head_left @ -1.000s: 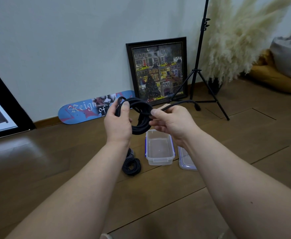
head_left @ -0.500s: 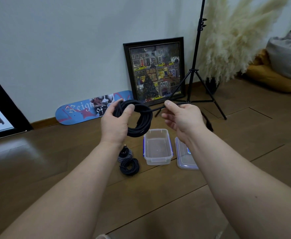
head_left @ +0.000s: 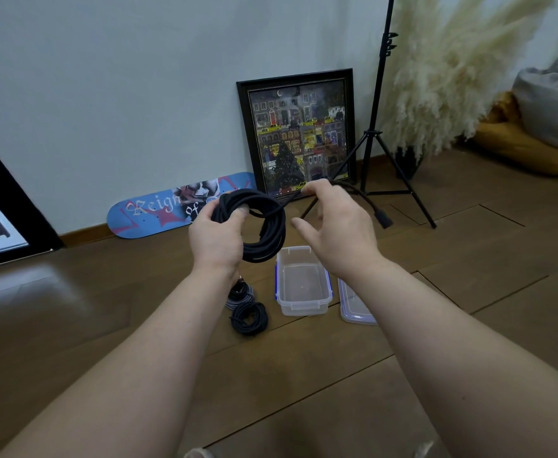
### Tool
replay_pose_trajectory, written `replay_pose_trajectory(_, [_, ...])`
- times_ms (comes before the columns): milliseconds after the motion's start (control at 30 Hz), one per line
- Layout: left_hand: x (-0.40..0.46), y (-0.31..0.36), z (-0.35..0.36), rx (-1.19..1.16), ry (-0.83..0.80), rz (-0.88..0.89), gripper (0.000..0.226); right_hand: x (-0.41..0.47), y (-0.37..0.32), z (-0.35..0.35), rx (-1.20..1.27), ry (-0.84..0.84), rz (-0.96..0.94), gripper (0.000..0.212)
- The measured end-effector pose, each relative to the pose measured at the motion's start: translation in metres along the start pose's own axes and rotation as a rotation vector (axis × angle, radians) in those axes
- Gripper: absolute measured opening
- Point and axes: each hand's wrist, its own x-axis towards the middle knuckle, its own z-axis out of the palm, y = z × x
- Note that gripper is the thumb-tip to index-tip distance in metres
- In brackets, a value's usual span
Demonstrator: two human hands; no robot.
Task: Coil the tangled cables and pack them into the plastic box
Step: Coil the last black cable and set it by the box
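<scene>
Two hands are raised over the floor [head_left: 105, 325]. The left hand [head_left: 216, 238] grips a black coil [head_left: 264, 226], thumb pressed across the top of the loops and fingers curled through the middle. From the coil's top a loose cable end [head_left: 363, 200] runs to the right hand [head_left: 334, 223], which pinches it between the fingertips near the top of the hand; the thumb juts out toward the coil without touching it. Beyond the right hand the end droops in an arc and finishes in a plug [head_left: 383, 219], hanging in the air on the far side of that hand.

Below and between the hands a clear box [head_left: 304, 305] sits open on the floor. Its lid [head_left: 353, 312] lies just beside it, under the right wrist. Under the left wrist lie two more coiled cables: a dark one [head_left: 248, 319] and, touching it on the far side, a grey-striped one [head_left: 239, 294].
</scene>
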Motion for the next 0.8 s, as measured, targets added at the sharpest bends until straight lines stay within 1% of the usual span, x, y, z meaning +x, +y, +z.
replay_pose_trajectory(33, [0.001,0.0,-0.001,-0.002,0.003,0.004,0.012,0.001,0.0,0.001,-0.077,0.072,-0.058,0.039])
replay_pose_trajectory(100, [0.002,0.002,-0.003,0.001,0.001,0.02,0.011,0.002,-0.003,0.003,-0.132,0.181,-0.135,0.04])
replay_pose_trajectory(200, [0.003,0.002,-0.005,0.033,0.007,0.045,0.014,0.003,-0.01,0.008,-0.196,0.241,-0.158,0.042])
replay_pose_trajectory(267, [0.003,0.001,-0.006,0.046,0.013,0.054,0.015,0.003,-0.014,0.01,-0.188,0.189,-0.167,0.041])
replay_pose_trajectory(333, [0.003,0.001,-0.006,0.051,0.015,0.047,0.015,0.003,-0.016,0.009,-0.101,0.047,-0.16,0.036])
replay_pose_trajectory(400, [0.003,0.001,-0.006,0.066,0.026,0.047,0.026,0.003,-0.02,0.008,-0.041,-0.102,-0.144,0.028])
replay_pose_trajectory(433, [0.004,0.001,-0.007,0.08,0.029,0.056,0.031,0.004,-0.023,0.007,-0.053,-0.144,-0.142,0.025])
replay_pose_trajectory(467, [0.004,0.0,-0.008,0.103,0.027,0.067,0.035,0.005,-0.027,0.006,-0.082,-0.162,-0.145,0.024])
replay_pose_trajectory(533, [0.003,-0.001,-0.01,0.181,0.008,0.099,0.039,0.01,-0.032,0.0,-0.116,-0.142,-0.159,0.025])
replay_pose_trajectory(600, [0.002,-0.003,-0.011,0.21,-0.025,0.119,0.04,0.015,-0.03,-0.007,-0.017,-0.089,-0.102,0.022])
replay_pose_trajectory(700, [-0.003,-0.001,-0.008,0.223,-0.078,0.128,0.036,0.017,-0.016,-0.015,0.235,-0.006,0.072,0.015])
replay_pose_trajectory(800, [-0.003,0.0,-0.006,0.174,-0.126,0.075,0.032,0.011,-0.006,-0.01,0.482,-0.032,0.291,0.014])
